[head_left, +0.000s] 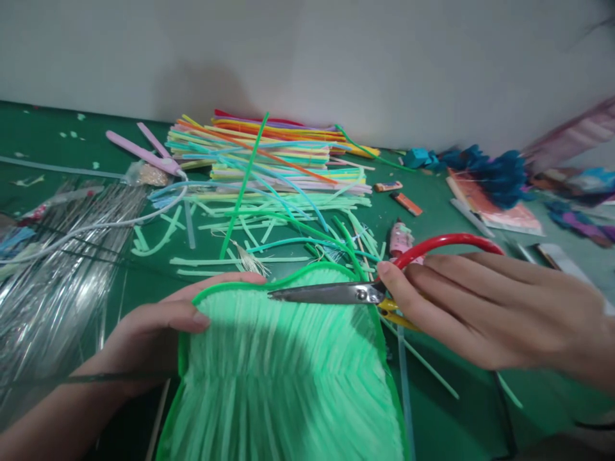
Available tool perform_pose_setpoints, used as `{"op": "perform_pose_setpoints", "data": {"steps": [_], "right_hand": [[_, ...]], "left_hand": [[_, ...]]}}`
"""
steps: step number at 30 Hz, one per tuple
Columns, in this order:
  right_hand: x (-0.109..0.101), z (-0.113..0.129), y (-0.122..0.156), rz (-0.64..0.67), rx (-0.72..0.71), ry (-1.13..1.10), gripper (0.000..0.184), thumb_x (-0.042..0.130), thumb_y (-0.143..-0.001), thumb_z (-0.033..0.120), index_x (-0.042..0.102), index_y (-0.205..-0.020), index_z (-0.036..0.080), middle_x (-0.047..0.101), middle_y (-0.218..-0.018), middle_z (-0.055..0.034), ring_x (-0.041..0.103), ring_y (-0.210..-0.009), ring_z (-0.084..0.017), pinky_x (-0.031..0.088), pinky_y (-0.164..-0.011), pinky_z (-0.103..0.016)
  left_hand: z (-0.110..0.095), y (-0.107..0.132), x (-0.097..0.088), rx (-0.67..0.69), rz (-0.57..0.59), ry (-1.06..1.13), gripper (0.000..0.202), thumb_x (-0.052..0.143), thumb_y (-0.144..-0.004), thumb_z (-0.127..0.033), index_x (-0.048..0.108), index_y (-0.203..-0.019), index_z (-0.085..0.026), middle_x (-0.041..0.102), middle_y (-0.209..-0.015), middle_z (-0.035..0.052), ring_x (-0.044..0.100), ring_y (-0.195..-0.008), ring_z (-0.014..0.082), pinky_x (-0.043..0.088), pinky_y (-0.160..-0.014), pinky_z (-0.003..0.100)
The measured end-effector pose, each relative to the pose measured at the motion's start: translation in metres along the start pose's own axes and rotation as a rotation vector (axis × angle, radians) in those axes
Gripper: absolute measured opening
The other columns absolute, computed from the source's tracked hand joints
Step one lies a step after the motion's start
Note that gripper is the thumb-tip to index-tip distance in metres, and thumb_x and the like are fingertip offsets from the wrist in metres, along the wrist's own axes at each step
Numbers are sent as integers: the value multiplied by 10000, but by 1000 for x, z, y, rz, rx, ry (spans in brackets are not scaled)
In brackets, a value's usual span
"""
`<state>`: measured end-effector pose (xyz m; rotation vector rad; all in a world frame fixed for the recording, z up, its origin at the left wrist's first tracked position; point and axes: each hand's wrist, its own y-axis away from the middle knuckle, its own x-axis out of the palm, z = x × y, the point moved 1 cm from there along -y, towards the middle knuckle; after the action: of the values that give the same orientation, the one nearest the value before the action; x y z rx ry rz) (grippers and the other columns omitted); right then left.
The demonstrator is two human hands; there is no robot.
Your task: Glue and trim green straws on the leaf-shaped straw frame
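Note:
A light green panel of pipe cleaners (pixel 288 365), laid side by side and edged in darker green, fills the lower middle of the view. My left hand (pixel 148 326) grips its upper left edge, the thumb on the front and the fingers behind. In my right hand (pixel 490 307) is a pair of scissors (pixel 317 293) with one red and one yellow handle. The blades look closed and lie across the panel's top, just below its dark green rim. Whether they touch the panel I cannot tell.
Behind the panel lies a pile of coloured pipe cleaners (pixel 269 153). A pink hot tool (pixel 144 150) with a white cord rests at the left, near silvery wire stems (pixel 72 269). Dark blue fuzzy pieces (pixel 504 176) sit at the right back, a pink bottle (pixel 400 237) nearer.

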<state>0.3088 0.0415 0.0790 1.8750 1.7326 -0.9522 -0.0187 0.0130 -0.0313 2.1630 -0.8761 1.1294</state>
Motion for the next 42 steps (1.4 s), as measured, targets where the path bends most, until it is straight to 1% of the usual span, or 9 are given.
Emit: {"op": "perform_pose_setpoints", "data": {"steps": [6,10,16,22,26,29,34,38,42], "right_hand": [[-2,-11,-9,47,-86,34,126,620,-954,153,731,-906,187,618,-566,26,540,-501,-167,419,-503,-312],[-1,-13,-9,58,-113,8,153,591,-962,142,728,-898,168,624,-574,7,552,-501,-170,426,-516,-323],[2,-13,-9,87,-141,-5,174,548,-938,64,700,-931,148,610,-576,7,566,-485,-176,416,-494,-326],[3,-13,-7,90,-124,-27,131,551,-963,150,679,-937,168,523,-543,33,518,-459,-180,403,-484,-335],[4,-14,-8,85,-119,-26,122,567,-962,158,673,-903,172,500,-528,40,510,-456,-172,404,-493,-328],[5,-13,-9,115,-109,3,139,527,-976,144,655,-946,186,535,-556,30,533,-486,-185,414,-517,-331],[4,-12,-10,212,-10,-5,356,310,-941,-12,604,-1042,163,660,-727,-54,646,-663,-247,470,-626,-368],[3,-9,-10,221,47,-63,413,213,-969,9,598,-975,156,675,-780,-93,626,-670,-240,459,-626,-373],[5,-8,-11,221,84,-103,411,216,-973,9,599,-959,160,673,-769,-87,604,-667,-225,473,-629,-354]], "left_hand": [[-8,0,10,-124,-26,-50,599,491,-829,-144,602,-1410,-243,726,-1316,69,698,-1161,259,500,-1015,371],[-14,1,17,-117,-24,-65,608,427,-848,-123,587,-1423,-240,704,-1355,63,662,-1234,269,475,-1052,389],[-13,1,15,-109,-27,-84,611,428,-834,-129,591,-1417,-215,717,-1331,73,648,-1253,299,477,-1049,428],[-13,0,15,-109,-22,-96,613,434,-821,-124,605,-1403,-213,731,-1307,65,666,-1222,278,472,-1052,394],[-13,0,16,-113,-29,-92,618,434,-813,-118,610,-1397,-217,737,-1295,61,680,-1200,263,473,-1050,385],[-13,0,16,-120,-34,-89,611,450,-807,-113,619,-1385,-215,743,-1284,66,692,-1183,247,471,-1054,377],[-13,1,8,-143,-69,-73,608,511,-806,-135,613,-1394,-253,742,-1291,62,702,-1169,253,481,-1047,385],[-11,2,6,-130,-57,-64,606,547,-786,-151,627,-1378,-253,754,-1265,64,711,-1147,259,490,-1034,396],[-10,3,10,-101,-33,-33,636,501,-781,-130,605,-1402,-225,745,-1280,67,702,-1163,255,484,-1030,399]]}}
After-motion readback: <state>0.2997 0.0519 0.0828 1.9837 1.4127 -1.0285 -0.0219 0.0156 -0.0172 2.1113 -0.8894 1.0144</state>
